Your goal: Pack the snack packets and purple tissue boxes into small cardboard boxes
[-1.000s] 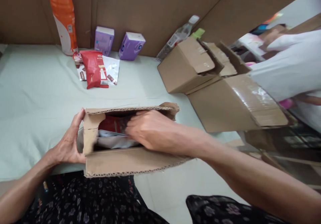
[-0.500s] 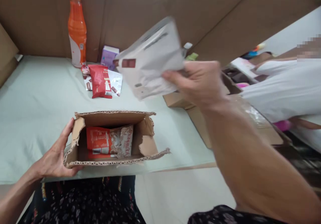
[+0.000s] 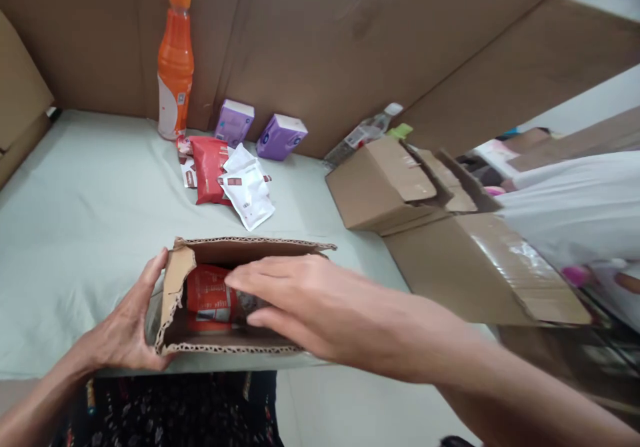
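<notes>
My left hand grips the left end of a small open cardboard box with torn edges, thumb and fingers on opposite sides. Inside the box lies an orange-red snack packet, its right part covered by my other hand. My right hand reaches over the box opening from the right, fingers stretched out and thumb apart, with nothing visible in it. Whether its fingertips touch the packet I cannot tell. Beyond the box, a white pouch lies partly over a red packet.
An orange drink bottle stands at the back left. Two purple tissue packs lean near the cardboard wall. To the right are a clear bottle, larger cardboard boxes and a person in white clothing.
The white pouch has left my right hand and lies on the red packet. My right hand has moved down and left to the box opening. My left hand keeps its hold on the box.
</notes>
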Demonstrator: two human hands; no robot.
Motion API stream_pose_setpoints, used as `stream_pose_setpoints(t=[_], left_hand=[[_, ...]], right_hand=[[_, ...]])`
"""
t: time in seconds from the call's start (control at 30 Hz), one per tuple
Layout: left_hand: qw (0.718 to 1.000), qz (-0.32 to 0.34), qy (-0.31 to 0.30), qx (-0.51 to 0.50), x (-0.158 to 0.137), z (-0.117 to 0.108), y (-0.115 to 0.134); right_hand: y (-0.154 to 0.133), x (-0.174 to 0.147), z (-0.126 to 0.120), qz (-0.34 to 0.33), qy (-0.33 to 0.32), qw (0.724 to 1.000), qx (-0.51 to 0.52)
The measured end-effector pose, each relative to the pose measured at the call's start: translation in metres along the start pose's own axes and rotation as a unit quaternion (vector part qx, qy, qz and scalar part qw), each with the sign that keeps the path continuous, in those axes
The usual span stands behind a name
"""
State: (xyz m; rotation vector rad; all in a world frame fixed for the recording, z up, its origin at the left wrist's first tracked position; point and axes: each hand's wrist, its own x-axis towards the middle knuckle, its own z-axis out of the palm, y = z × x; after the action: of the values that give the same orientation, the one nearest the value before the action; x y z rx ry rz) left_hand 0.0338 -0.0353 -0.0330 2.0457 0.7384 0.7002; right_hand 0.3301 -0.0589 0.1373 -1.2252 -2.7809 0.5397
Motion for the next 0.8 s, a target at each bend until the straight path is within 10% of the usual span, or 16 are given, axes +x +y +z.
stream_pose_setpoints(t=[0.17,0.37,0.5,0.63,0.8], left_hand=[[1.0,0.005,-0.008,0.021,-0.002,-0.001,-0.003],[1.0,0.016,0.003,0.003,-0.001,0.004,-0.001],[1.0,0.003,0.014,-0.009,0.0,0.008,-0.005],[1.0,0.01,0.011,-0.002,0.005,0.007,0.002],[0.999,0.01,0.052,0.001,0.002,0.011,0.013]], right_hand=[[0.02,0.034,0.041,0.068,-0.124,0.986,-0.087],[0.017,0.033,0.034,0.074,-0.119,0.988,-0.057],[0.007,-0.005,0.001,0.055,0.074,0.996,-0.008],[0.04,-0.019,-0.04,0.115,0.361,0.922,0.078],[0.135,0.022,-0.05,0.157,0.372,0.888,0.22]])
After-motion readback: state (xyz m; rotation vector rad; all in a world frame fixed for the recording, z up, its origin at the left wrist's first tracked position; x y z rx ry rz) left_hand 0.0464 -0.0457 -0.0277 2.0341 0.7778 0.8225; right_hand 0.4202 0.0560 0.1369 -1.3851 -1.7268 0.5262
